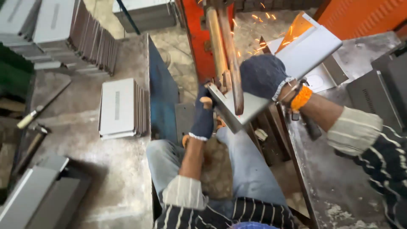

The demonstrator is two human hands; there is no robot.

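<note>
A long grey sheet-metal panel (305,53) with folded edges slants from upper right down to the middle. My left hand (203,116), in a dark worn glove, grips its lower end. My right hand (263,76), also in a dark glove, holds the panel's middle from above. Two copper-coloured electrode arms (227,46) of an orange spot-welding machine (199,38) clamp the panel's lower part, with a red glow at the contact point. Sparks (263,25) fly up behind the panel.
A stack of grey metal panels (121,108) stands on the concrete floor at left, more stacks (55,29) at upper left. A hammer (29,118) lies at far left. A steel worktable (339,169) runs along the right. My knees in jeans (250,169) sit below.
</note>
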